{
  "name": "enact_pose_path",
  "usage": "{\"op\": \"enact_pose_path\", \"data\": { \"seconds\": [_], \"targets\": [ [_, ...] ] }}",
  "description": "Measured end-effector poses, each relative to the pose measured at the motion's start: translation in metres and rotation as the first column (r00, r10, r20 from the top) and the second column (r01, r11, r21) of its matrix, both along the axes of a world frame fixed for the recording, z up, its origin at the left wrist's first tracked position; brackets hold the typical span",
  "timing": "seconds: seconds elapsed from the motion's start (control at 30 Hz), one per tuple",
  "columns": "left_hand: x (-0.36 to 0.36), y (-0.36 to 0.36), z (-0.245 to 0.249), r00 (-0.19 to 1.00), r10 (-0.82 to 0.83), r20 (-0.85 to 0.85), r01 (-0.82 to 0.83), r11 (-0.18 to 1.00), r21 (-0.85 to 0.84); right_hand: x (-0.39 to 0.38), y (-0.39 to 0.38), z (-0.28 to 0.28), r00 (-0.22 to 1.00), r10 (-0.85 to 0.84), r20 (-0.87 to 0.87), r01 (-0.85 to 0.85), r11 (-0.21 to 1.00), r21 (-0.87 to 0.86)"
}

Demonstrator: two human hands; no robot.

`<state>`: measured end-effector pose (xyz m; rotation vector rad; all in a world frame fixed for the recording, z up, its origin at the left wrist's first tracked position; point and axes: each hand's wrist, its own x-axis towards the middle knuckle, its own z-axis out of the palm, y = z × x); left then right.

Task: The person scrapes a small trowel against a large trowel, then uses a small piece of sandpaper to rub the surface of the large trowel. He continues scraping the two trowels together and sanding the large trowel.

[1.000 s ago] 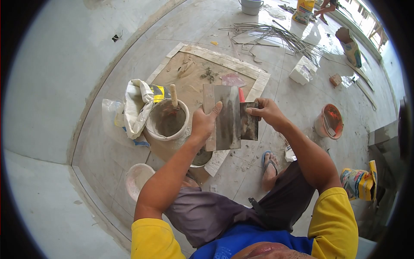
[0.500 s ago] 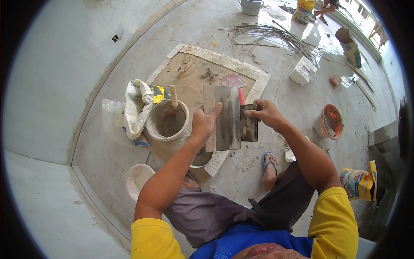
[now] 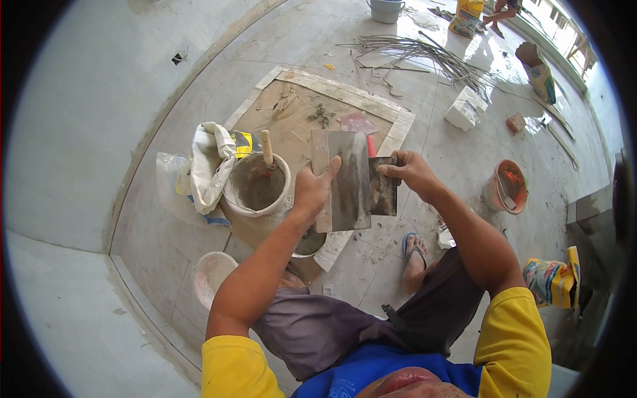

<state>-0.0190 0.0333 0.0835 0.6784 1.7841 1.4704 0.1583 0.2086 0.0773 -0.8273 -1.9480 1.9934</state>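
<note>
My left hand [image 3: 313,191] is closed on the left edge of a wide steel putty blade [image 3: 350,182], thumb across its face. Grey smears mark the metal. My right hand [image 3: 415,176] pinches a smaller, dark, stained scraper [image 3: 383,198], which lies against the wide blade's right edge. A red piece [image 3: 371,146] shows just behind the wide blade; what it belongs to is hidden. To the left stands a mortar bucket [image 3: 286,192] with a wooden-handled tool [image 3: 267,146] in it. Below my left forearm, another container [image 3: 309,247] is partly covered.
A sheet with taped borders [image 3: 292,99] lies on the floor ahead. Beside the bucket slumps a white sack [image 3: 207,179]. Metal rods [image 3: 424,56], a white foam block [image 3: 464,109] and an orange bucket [image 3: 499,199] are farther right. Another person's legs [image 3: 501,16] show at the top.
Both hands and the two blades have stayed nearly in place, with only a very slight shift. Both grips look the same.
</note>
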Motion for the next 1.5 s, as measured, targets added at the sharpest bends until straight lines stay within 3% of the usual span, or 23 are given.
{"op": "enact_pose_path", "data": {
  "seconds": [0.2, 0.23, 0.27, 0.3, 0.37, 0.47, 0.93, 1.3, 1.37, 1.4, 1.47, 1.5],
  "targets": [
    [-0.003, 0.002, -0.007, 0.999, 0.032, -0.025, -0.031, 0.999, 0.019, 0.001, 0.002, 0.001, 1.000, -0.012, 0.009, 0.012, 0.999, 0.051],
    [-0.003, 0.002, -0.007, 0.999, 0.029, -0.033, -0.029, 0.999, 0.013, 0.000, 0.002, 0.002, 0.982, -0.013, 0.186, -0.055, 0.933, 0.355],
    [-0.003, 0.001, -0.008, 0.999, 0.029, -0.032, -0.028, 1.000, 0.012, 0.000, 0.002, 0.003, 0.935, -0.069, 0.348, -0.169, 0.777, 0.607],
    [-0.002, 0.000, -0.004, 1.000, 0.017, -0.019, -0.017, 1.000, 0.008, 0.001, 0.002, 0.004, 0.935, -0.070, 0.348, -0.168, 0.777, 0.607],
    [-0.001, 0.001, -0.002, 1.000, 0.004, -0.007, -0.004, 1.000, 0.007, 0.003, 0.000, 0.006, 0.979, 0.036, 0.199, -0.084, 0.968, 0.236],
    [-0.001, 0.000, -0.004, 0.999, 0.049, -0.018, -0.049, 0.998, 0.032, 0.003, 0.000, 0.004, 0.998, 0.027, 0.059, -0.032, 0.995, 0.093],
    [-0.003, 0.001, -0.004, 1.000, 0.011, 0.003, -0.011, 1.000, -0.023, 0.002, 0.002, -0.002, 0.999, -0.009, 0.047, 0.005, 0.996, 0.084],
    [-0.001, 0.001, -0.002, 0.998, 0.052, -0.031, -0.051, 0.998, 0.036, 0.002, 0.003, -0.001, 0.999, -0.018, 0.036, 0.017, 0.999, 0.048],
    [-0.003, 0.000, -0.003, 0.998, 0.047, -0.031, -0.046, 0.998, 0.045, 0.003, 0.002, -0.001, 0.992, -0.029, 0.126, -0.001, 0.973, 0.232],
    [-0.002, 0.000, -0.002, 0.998, 0.051, -0.036, -0.050, 0.998, 0.030, 0.003, 0.003, -0.001, 0.992, -0.030, 0.126, 0.000, 0.972, 0.233],
    [-0.002, 0.001, -0.002, 0.998, 0.054, -0.041, -0.053, 0.998, 0.018, 0.002, 0.004, -0.003, 1.000, -0.019, 0.020, 0.019, 1.000, 0.025],
    [-0.003, 0.000, -0.002, 0.998, 0.057, -0.034, -0.056, 0.998, 0.024, 0.002, 0.003, -0.001, 1.000, -0.018, 0.019, 0.017, 0.999, 0.027]
  ]
}}
